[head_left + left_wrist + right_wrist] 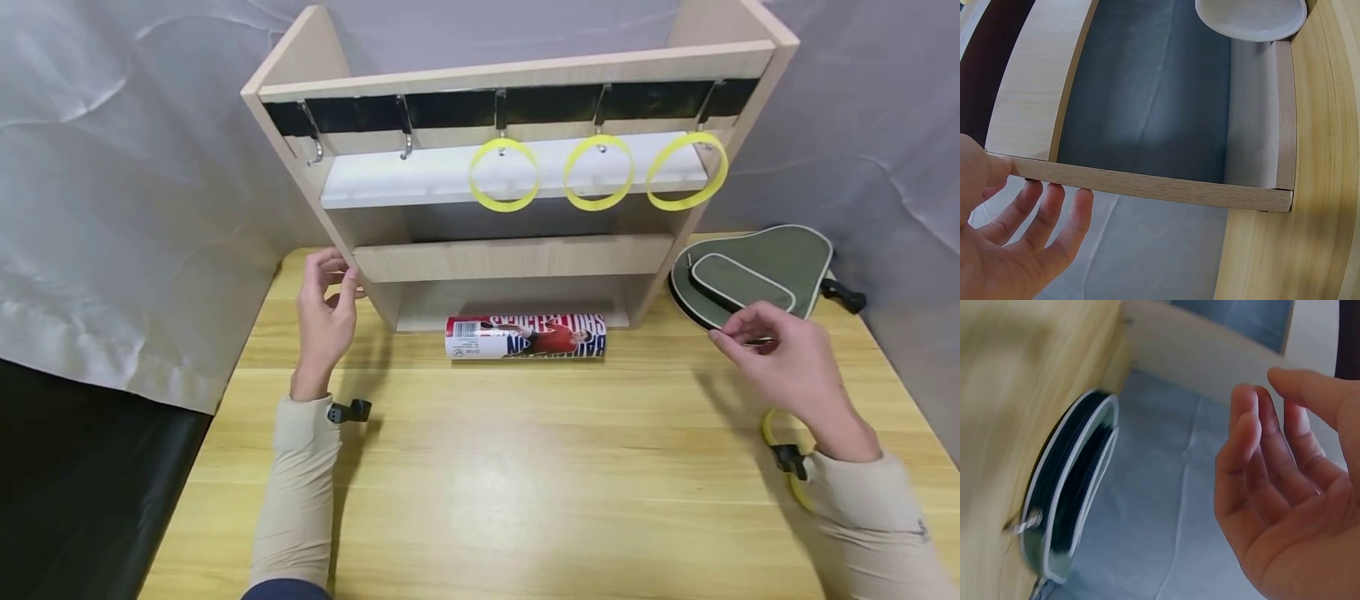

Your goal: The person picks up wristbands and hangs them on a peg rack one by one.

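Note:
My left hand (327, 312) is at the left side panel of a wooden shelf rack (517, 258). In the left wrist view the thumb lies against the panel's front edge (1147, 182), and the fingertips (1082, 203) touch its outer face. My right hand (787, 354) is raised at the right, fingers loosely bent, holding nothing; in the head view it overlaps the near edge of a green zipped bag (780, 258). Yellow rings (504, 205) hang from three of the rack's metal hooks (405, 125); the two left hooks bear none.
A printed shuttlecock tube (525, 337) lies sideways before the rack's bottom opening. More yellow ring (768, 427) shows on the wooden table (525, 467), partly hidden under my right wrist. Grey cloth (150, 167) stands behind and beside the table.

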Tool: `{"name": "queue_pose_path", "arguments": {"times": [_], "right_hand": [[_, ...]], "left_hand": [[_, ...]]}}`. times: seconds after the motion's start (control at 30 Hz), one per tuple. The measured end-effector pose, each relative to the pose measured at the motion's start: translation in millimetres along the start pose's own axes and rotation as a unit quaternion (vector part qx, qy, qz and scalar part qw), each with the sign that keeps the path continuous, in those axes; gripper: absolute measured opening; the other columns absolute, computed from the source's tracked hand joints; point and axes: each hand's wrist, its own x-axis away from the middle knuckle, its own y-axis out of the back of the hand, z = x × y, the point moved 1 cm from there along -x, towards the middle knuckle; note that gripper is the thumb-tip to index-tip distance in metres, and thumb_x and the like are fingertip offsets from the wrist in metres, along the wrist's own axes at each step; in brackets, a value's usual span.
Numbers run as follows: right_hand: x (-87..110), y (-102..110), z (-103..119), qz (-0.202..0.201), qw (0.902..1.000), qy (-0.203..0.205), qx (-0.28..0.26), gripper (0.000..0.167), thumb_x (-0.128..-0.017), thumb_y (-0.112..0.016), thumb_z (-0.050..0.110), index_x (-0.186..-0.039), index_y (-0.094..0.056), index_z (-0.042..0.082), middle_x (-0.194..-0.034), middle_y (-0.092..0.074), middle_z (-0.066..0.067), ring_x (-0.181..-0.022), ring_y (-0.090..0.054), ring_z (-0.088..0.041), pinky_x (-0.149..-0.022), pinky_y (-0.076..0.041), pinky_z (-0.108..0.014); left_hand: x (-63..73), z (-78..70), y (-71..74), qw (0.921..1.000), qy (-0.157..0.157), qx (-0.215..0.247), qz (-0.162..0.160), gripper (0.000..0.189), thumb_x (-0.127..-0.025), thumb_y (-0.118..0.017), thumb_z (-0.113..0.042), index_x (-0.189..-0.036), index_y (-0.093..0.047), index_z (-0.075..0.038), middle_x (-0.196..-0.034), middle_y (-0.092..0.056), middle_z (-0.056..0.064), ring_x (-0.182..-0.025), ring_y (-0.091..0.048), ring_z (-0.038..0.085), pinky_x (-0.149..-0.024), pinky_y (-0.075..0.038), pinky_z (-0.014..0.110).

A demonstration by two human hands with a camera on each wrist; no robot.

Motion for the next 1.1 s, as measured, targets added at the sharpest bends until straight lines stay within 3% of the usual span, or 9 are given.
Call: {"name": "queue_pose_path", "arguments": {"times": [0.2, 0.4, 0.67, 1.1], "right_hand": [[6.6, 18, -20, 0.051, 0.9979, -0.019, 0.033, 0.013, -0.091, -0.086, 0.008, -0.096, -0.075, 0.011, -0.080, -0.064, 0.032, -0.073, -0.056, 0.023, -0.063, -0.045, -0.001], [10.7, 26, -44, 0.073, 0.9964, 0.002, 0.043, 0.014, -0.089, -0.086, 0.003, -0.096, -0.077, 0.011, -0.079, -0.068, 0.027, -0.073, -0.057, 0.024, -0.061, -0.045, -0.002], [21.5, 29, -69, 0.114, 0.9902, 0.016, 0.079, 0.022, -0.083, -0.088, -0.004, -0.100, -0.078, 0.005, -0.078, -0.077, 0.002, -0.073, -0.056, 0.020, -0.061, -0.046, -0.005], [43.5, 40, -96, 0.152, 0.9843, 0.009, 0.089, 0.023, -0.078, -0.088, -0.011, -0.093, -0.078, 0.004, -0.076, -0.072, 0.015, -0.071, -0.056, 0.018, -0.060, -0.049, -0.004]], "left_hand": [[0.0, 2.0, 1.5, 1.0000, -0.003, -0.002, -0.002, 0.031, -0.110, -0.058, -0.001, -0.138, -0.053, 0.011, -0.116, -0.065, -0.001, -0.096, -0.065, 0.016, -0.076, -0.067, 0.018], [0.4, 2.6, 0.8, 1.0000, -0.005, -0.006, -0.002, 0.030, -0.111, -0.058, -0.002, -0.138, -0.053, 0.011, -0.118, -0.067, 0.014, -0.096, -0.066, 0.015, -0.075, -0.067, 0.017], [0.1, 2.3, 0.9, 1.0000, -0.007, -0.004, 0.000, 0.030, -0.111, -0.057, -0.001, -0.139, -0.053, 0.011, -0.117, -0.066, 0.014, -0.096, -0.066, 0.014, -0.075, -0.066, 0.015], [0.1, 1.8, 1.9, 1.0000, -0.005, -0.008, 0.002, 0.031, -0.111, -0.058, -0.001, -0.139, -0.053, 0.011, -0.117, -0.067, 0.015, -0.095, -0.065, 0.015, -0.075, -0.068, 0.019]]}}
